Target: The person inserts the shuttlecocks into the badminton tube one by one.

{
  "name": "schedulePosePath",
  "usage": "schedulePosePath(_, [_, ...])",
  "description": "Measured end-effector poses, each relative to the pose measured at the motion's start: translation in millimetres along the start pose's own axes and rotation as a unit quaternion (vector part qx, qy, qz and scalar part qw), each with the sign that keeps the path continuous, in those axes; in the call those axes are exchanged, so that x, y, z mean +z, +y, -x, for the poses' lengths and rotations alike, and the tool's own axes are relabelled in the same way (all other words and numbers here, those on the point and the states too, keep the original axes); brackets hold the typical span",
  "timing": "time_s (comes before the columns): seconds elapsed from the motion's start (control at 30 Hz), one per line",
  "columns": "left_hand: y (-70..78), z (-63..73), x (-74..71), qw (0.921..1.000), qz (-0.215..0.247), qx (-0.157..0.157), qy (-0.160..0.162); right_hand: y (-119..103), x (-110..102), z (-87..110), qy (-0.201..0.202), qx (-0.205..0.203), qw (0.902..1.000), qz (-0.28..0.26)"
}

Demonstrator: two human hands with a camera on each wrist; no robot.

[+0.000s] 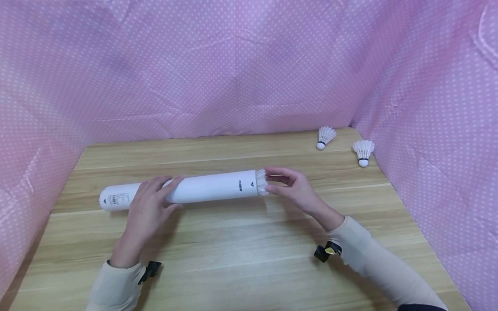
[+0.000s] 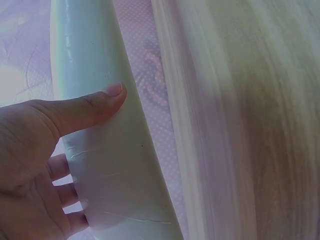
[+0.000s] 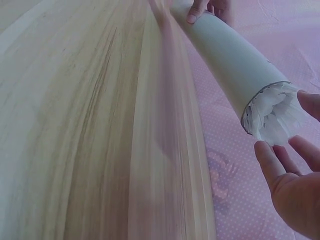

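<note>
A white shuttlecock tube (image 1: pixel 212 188) is held level above the table, its printed end caps to the left and right. My left hand (image 1: pixel 149 205) grips it left of its middle; the left wrist view shows the thumb (image 2: pixel 95 107) lying across the tube and the other fingers curled behind. Out of the right mouth sticks the feather skirt of a shuttlecock (image 1: pixel 262 182); its cork is hidden inside. My right hand (image 1: pixel 297 192) has its thumb and fingers around the edge of that skirt. In the right wrist view the white feathers (image 3: pixel 275 112) fill the tube's opening, between the fingertips.
Two more shuttlecocks lie at the back right of the wooden table (image 1: pixel 233 259): one shuttlecock (image 1: pixel 326 137) by the rear edge, another shuttlecock (image 1: pixel 363 152) by the right edge. A pink dotted cloth (image 1: pixel 233 77) hangs behind and along both sides.
</note>
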State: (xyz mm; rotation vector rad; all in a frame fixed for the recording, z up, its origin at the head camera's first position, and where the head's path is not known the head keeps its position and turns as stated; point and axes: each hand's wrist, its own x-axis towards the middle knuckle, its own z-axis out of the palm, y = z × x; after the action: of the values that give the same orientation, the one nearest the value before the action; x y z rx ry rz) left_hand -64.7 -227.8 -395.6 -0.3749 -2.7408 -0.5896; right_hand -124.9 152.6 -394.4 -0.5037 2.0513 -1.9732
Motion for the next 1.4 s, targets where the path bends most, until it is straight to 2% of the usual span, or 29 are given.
schedulePosePath(0.2, [1.9,-1.1,2.1,0.9999,0.002,0.011,0.005,-2.2,6.1,-0.8,-0.005,-0.005,0.9999,0.013])
schedulePosePath(0.73, [2.5,-2.6,1.4,0.9998,-0.001,0.013,0.014,-0.2,8.7,-4.3,-0.017,0.004,0.9991,0.038])
schedulePosePath(0.9, [2.1,-2.7,1.3,0.9997,0.000,0.020,0.015,-1.5,7.0,-4.3,-0.019,0.006,0.9992,0.035])
schedulePosePath(1.13, [1.2,-1.8,2.5,0.9999,0.002,0.014,0.010,-4.3,5.8,-5.1,-0.025,0.005,0.9997,0.005])
schedulePosePath(1.4, [2.1,-2.4,2.2,0.9996,0.000,0.022,0.017,-4.0,7.3,-5.2,-0.036,0.000,0.9993,0.007])
